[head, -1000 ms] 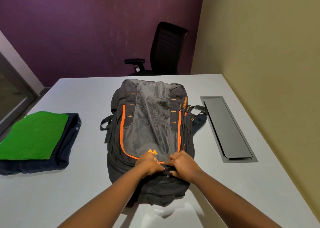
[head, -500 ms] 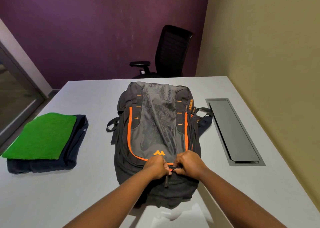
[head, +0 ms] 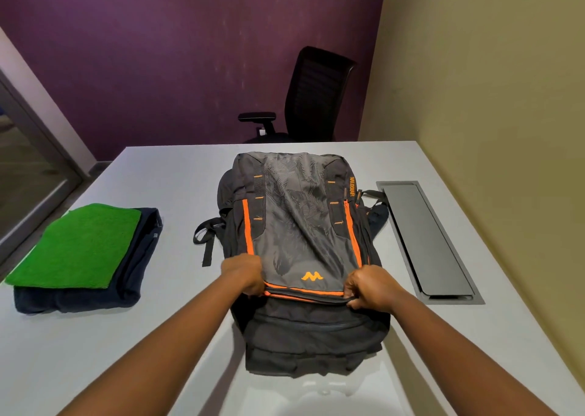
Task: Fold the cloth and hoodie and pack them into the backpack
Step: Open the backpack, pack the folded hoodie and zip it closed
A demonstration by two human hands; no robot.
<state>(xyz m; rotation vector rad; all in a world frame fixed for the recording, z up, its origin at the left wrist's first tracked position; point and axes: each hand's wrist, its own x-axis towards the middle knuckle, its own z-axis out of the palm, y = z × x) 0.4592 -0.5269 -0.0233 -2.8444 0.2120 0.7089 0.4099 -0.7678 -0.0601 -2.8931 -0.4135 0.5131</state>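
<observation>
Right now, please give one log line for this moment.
left hand: grips backpack zipper edge | right hand: same | cloth on hoodie: unpacked

**Lettering on the backpack**

The backpack [head: 300, 225] carries orange lettering running vertically along its right shoulder panel, reading "WILDCRAFT" (small, only just legible). An orange M-shaped logo sits low on its grey front panel.

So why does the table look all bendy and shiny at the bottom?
Head view: the wide lens bends the white table's edges; a pale glare patch shines on it in front of the grey-and-orange fabric backpack; the left hand looks slightly blurred; the green folded cloth stays sharp.
</observation>
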